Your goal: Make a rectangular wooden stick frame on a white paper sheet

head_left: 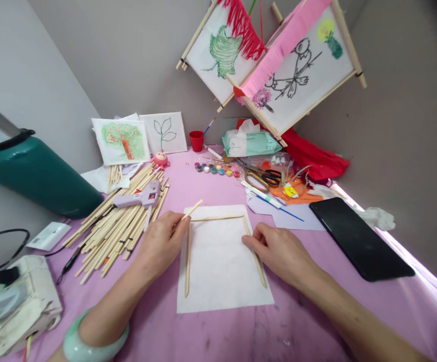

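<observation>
A white sheet [222, 271] lies flat in front of me. Three thin wooden sticks rest on it: a left stick [188, 261], a top stick [218, 218] and a right stick [259, 269], along three sides. My left hand [163, 239] is closed, pinching another wooden stick [194, 207] that points up and right over the sheet's top left corner. My right hand [280, 249] has its fingers curled, with thumb and forefinger at the upper part of the right stick, covering some of it.
A pile of sticks [120, 236] with a glue gun [139, 196] lies at left, near a green bottle [33, 171] and power strip [25, 301]. Paint pots [218, 169], scissors [258, 178] and wipes [250, 142] sit behind. A phone [357, 239] lies right; a picture lantern [297, 75] hangs above.
</observation>
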`<state>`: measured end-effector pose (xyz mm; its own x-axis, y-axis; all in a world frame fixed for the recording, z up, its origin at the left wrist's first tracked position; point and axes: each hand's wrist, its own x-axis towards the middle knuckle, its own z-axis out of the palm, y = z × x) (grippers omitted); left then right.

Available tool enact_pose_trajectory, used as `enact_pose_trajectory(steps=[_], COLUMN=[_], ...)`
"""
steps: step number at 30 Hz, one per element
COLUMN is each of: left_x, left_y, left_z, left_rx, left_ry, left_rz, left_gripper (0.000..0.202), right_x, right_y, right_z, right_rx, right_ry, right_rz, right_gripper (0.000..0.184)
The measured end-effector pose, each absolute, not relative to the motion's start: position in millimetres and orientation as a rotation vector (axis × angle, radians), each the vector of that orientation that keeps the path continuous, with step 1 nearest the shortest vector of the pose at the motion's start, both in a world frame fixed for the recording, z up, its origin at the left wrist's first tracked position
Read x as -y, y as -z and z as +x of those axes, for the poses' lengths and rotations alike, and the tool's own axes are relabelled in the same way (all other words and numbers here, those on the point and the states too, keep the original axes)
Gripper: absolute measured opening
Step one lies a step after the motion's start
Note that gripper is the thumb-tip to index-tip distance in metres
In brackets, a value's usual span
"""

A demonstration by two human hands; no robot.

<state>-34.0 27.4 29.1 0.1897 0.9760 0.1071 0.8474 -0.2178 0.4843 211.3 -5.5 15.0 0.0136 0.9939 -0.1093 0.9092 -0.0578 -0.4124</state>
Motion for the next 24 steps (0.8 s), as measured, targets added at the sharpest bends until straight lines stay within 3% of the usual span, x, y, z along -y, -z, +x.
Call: enact_pose_trajectory(steps=[6,9,18,24], left_x=[-12,-5,-1,-6], left_y=[-33,-32,-31,-41], left_z=[-26,-20,-16,-26], left_rx=[-1.292,-1.16,-1.022,-1.127], left_ry=[-0.534,-0.487,-0.551,-0.622], left_rz=[2.41,2.475,2.498,2.393], left_gripper=[0.032,0.032,0.029,0.011], right_x=[16,24,33,38], right_y=[-29,-29,-23,-23], right_z=[216,212,203,211], right_rx=[1.91,2.038,2.038,2.061], right_ry=[-0.459,-0.439,-0.455,-0.311], right_rz=[-1.573,-1.369,-1.402,-1.373], right_gripper=[0.013,0.019,0.013,0.015])
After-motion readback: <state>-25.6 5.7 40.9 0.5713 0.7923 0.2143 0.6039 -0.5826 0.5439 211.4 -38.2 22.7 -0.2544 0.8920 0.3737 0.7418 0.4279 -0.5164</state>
